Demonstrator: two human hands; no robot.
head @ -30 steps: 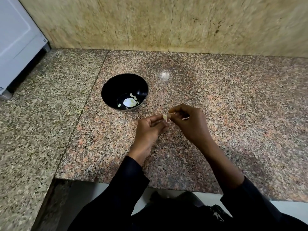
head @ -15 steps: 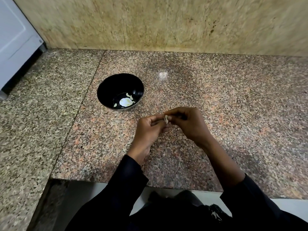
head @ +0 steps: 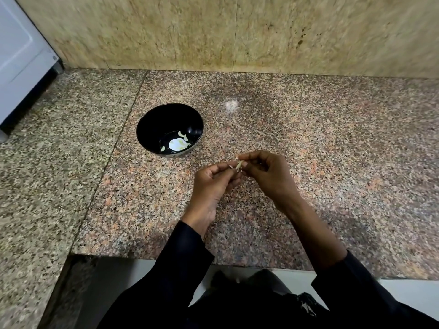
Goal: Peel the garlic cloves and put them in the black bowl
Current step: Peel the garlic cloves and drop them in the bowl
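Note:
A small pale garlic clove [head: 239, 165] is held above the granite counter, pinched between the fingertips of both hands. My left hand [head: 213, 186] holds it from the left and my right hand [head: 268, 176] pinches it from the right; most of the clove is hidden by my fingers. The black bowl [head: 152, 122] stands on the counter up and left of my hands, a short gap away. A few peeled cloves [head: 183, 136] lie at its bottom around a bright white reflection.
The speckled granite counter [head: 332, 162] stretches right and back to a beige stone wall [head: 237, 32]. A white appliance [head: 21, 55] stands at the far left. The counter's front edge [head: 213, 260] runs just below my wrists.
My hands stay together on the clove; the fingers shifted slightly on it. The view drifted a little, so the bowl sits slightly further left in the frame.

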